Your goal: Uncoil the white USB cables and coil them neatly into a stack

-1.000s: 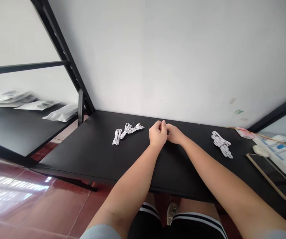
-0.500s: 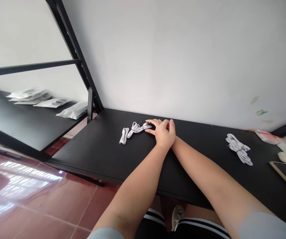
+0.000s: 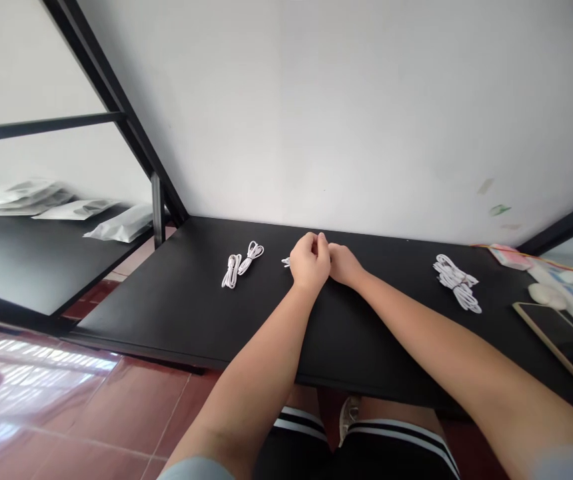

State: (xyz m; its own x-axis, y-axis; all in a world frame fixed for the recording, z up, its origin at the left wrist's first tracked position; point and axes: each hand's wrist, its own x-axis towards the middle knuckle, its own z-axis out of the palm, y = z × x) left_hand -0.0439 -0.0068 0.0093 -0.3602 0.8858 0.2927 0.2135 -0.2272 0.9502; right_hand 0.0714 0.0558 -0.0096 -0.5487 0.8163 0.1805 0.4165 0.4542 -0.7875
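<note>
Near the middle of the black table (image 3: pixel 166 293), my left hand (image 3: pixel 310 261) is closed around a white cable (image 3: pixel 285 262), whose end sticks out at the left of the fingers. My right hand (image 3: pixel 345 265) is curled against it on the right, its fingers mostly hidden, so what it grips is unclear. Left of my hands lie two bundled white cables, one upper (image 3: pixel 251 257) and one lower (image 3: pixel 231 271), close together. Farther right rests a larger tied bundle of white cables (image 3: pixel 457 283).
A phone (image 3: pixel 564 343), a white rounded object (image 3: pixel 547 296) and a pink-and-white box (image 3: pixel 510 257) are at the right end. Plastic bags (image 3: pixel 122 223) lie on another black surface at the left, behind a black metal frame (image 3: pixel 158 210). A wall stands behind the table.
The third small cable has left its place beside the other two and is now at my hands, whose fingers have closed. The view has shifted slightly to the right.
</note>
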